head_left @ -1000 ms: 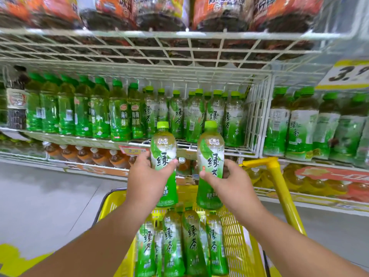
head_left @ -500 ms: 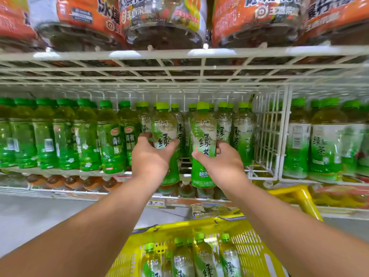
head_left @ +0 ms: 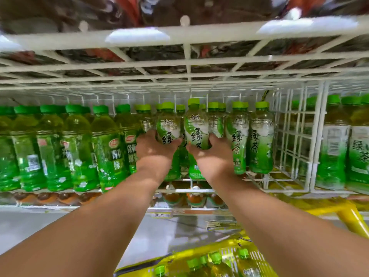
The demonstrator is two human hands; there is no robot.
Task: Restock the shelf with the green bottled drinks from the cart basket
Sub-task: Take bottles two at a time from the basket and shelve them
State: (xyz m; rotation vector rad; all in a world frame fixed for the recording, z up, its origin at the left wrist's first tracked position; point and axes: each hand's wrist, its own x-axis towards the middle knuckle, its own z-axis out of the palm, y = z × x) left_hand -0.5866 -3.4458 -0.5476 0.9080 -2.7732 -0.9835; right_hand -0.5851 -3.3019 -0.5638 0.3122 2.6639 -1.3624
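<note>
Both bottles up from cart height, now at shelf (head_left: 179, 190) front. Left hand (head_left: 153, 148) grips bottle (head_left: 168, 126); right hand (head_left: 211, 154) grips second bottle (head_left: 196, 128). Not released yet. More bottles wait in basket (head_left: 257, 256).

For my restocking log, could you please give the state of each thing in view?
Left hand: gripping a green tea bottle, upright.
Right hand: gripping a second green tea bottle, upright.
Wire shelf: nearly full.
Yellow cart basket: holds more bottles.
</note>
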